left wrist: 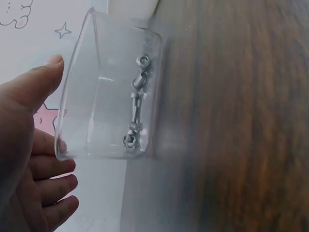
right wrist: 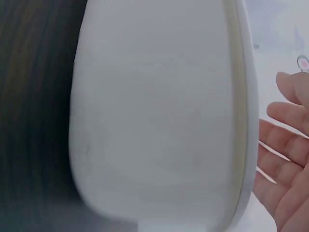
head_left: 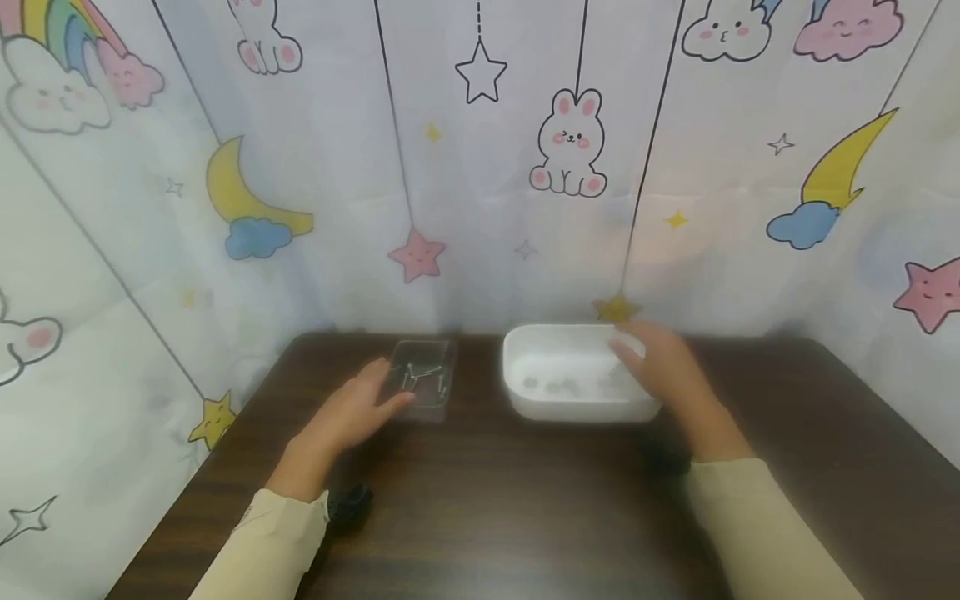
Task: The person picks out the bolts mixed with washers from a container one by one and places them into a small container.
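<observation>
A clear plastic box (head_left: 424,400) stands at the table's back edge, left of the middle, with several metal socket-head bolts (left wrist: 135,104) lying in it. Beside its left side is my left hand (head_left: 356,408), thumb and fingers spread. The left wrist view has a fingertip right at the box's corner and the other fingers loosely bent. To the right sits a white rounded tub (head_left: 577,410) holding several small, blurred, pale pieces (head_left: 551,387). My right hand (head_left: 667,367) reaches over the tub's right end; in the right wrist view its relaxed fingers (right wrist: 280,137) lie by the rim.
The dark wood-grain table (head_left: 495,508) runs back to a pale curtain (head_left: 480,192) printed with bunnies, stars and clouds. A gap of table separates the box from the tub. Dark straps or devices (head_left: 350,505) sit at both wrists.
</observation>
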`<state>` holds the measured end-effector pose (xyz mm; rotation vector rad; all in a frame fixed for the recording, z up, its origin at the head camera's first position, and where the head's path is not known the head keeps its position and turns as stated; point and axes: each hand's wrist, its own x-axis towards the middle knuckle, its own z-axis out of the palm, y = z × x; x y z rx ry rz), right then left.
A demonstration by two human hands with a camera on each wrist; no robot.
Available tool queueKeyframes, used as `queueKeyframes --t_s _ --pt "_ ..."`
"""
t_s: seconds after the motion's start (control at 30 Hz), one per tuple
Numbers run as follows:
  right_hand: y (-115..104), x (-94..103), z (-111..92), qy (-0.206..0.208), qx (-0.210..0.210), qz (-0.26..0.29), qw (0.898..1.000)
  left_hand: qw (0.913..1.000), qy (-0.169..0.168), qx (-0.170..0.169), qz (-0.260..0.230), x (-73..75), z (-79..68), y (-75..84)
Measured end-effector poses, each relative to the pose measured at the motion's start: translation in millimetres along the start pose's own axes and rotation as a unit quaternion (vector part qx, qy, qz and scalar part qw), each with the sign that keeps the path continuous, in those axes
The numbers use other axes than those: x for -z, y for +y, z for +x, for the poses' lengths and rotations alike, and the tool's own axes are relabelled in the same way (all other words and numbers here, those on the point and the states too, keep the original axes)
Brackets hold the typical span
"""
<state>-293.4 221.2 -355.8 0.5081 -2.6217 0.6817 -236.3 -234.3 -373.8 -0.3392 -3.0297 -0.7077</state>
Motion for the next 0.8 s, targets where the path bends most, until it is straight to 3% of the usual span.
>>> queueKeyframes --t_s 0.2,0.37,0.6,0.8 --pt "6 7.6 -6 -0.032 -0.041 -0.006 0.999 0.9995 0.021 -0.024 0.007 3.5 5.4 3.6" --pt "6 7.5 -8 -0.064 -0.074 -0.001 0.995 0.9980 0.039 -0.049 0.011 4.7 14.3 15.6" --pt "5 -3.1 -4 -0.053 -0.051 0.013 0.997 0.9965 0.054 -0.055 0.032 9.8 26.0 43.5" --pt "3 -12.4 -3 -0.049 -0.026 -0.022 0.998 0.9927 0.080 -0.061 0.066 8.9 35.0 67.3"
